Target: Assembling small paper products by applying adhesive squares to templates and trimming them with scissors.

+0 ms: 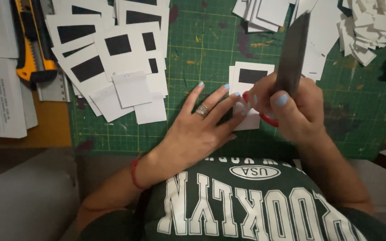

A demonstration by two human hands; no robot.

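Observation:
My left hand (pixel 202 120) lies flat with fingers spread on the green cutting mat (pixel 202 44), its fingertips pressing the left edge of a small stack of white cards (pixel 246 73) with a black rectangle on top. My right hand (pixel 291 107) grips large scissors with red handles (pixel 269 119); their grey blades (pixel 293 53) point up and away, blurred, just right of that stack. A ring sits on one left finger and a red thread circles the left wrist.
A spread pile of white cards with black rectangles (pixel 112 58) covers the mat's left part. A yellow and black utility knife (pixel 30 40) lies on a metal ruler at far left. White paper scraps (pixel 371 27) heap at top right, more cut cards (pixel 264 13) at top centre.

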